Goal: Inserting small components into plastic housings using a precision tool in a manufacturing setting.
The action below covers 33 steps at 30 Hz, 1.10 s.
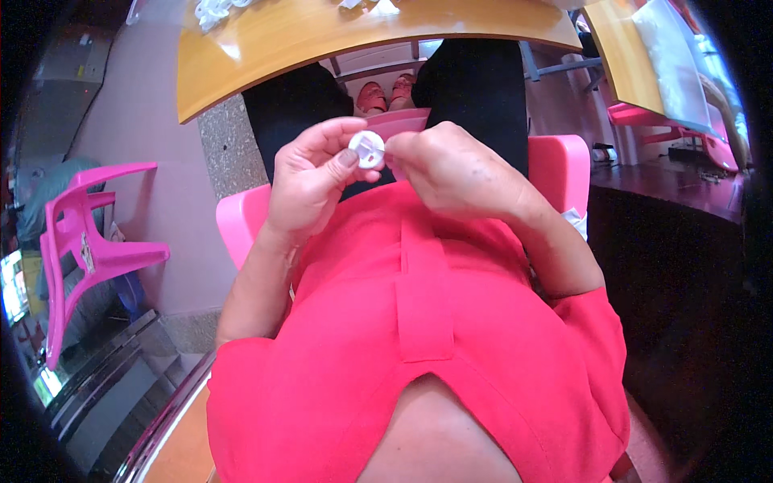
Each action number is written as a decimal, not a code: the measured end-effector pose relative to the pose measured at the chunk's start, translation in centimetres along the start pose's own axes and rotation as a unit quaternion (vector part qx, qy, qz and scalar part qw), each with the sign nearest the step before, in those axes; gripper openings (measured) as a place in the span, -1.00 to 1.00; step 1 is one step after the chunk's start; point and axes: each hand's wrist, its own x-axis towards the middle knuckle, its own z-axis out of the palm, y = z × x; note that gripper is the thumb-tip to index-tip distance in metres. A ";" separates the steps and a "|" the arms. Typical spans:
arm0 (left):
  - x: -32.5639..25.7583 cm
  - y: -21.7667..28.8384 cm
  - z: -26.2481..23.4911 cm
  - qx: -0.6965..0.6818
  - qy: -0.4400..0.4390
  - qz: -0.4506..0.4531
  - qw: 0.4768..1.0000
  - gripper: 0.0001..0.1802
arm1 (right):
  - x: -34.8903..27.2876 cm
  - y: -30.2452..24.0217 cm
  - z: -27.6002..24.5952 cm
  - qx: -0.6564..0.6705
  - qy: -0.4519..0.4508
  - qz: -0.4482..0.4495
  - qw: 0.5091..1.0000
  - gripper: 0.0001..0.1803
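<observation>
My left hand (pixel 310 177) holds a small white round plastic piece (pixel 366 143) by its rim, thumb on one side and fingers curled behind it. The piece has a recessed middle and a small dark opening low on its face. At its right edge, my right hand (pixel 463 171) is closed in a pinch, thumb and forefinger together. Whatever those fingertips hold is hidden or too small to name. Both hands are over my lap, near the edge of a wooden table.
White plastic parts (pixel 213 12) lie on the wooden table (pixel 322 40) ahead. A pink chair (pixel 101 233) stands at the left. On the right, a clear plastic bag (pixel 672 60) lies on another wooden surface, with a pink seat below it. Pink armrests (pixel 560 173) flank me.
</observation>
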 end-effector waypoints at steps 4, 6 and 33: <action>0.3 0.7 -0.4 -0.008 0.037 0.034 0.999 -0.61 | 0.7 0.3 1.8 0.122 0.111 -0.043 0.985 -0.84; 0.1 0.7 -0.7 -0.007 0.050 0.042 0.998 -0.60 | 0.9 -0.1 2.2 0.232 0.095 0.034 0.968 -0.78; -0.1 0.5 -0.6 0.008 0.019 0.063 0.998 -0.62 | 0.8 0.4 3.3 0.133 0.106 -0.041 0.985 -0.88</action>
